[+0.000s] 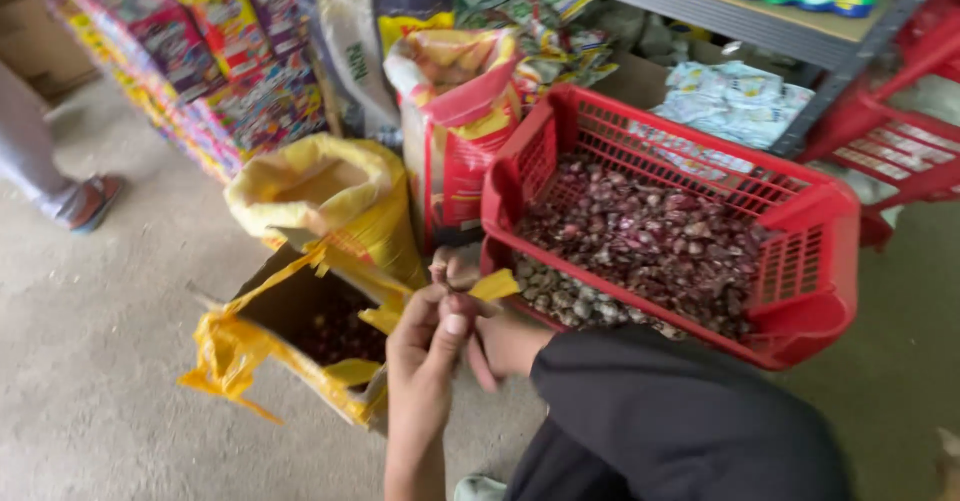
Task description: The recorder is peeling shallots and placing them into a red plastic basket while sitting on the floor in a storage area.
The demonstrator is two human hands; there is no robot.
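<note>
Two hands: my left hand [425, 346] and right hand [490, 346] pinch one small onion [452, 279].
Handling: I judge it light, papery, slippery; grip its firm middle.
Place: front edge of red crate [800, 311].

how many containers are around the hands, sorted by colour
Red: 2, the crate of shallots and the open sack
Yellow: 2, the rolled-down sack and the yellow-taped box
Total: 4
Both hands, left and right, hold one small shallot.
</note>
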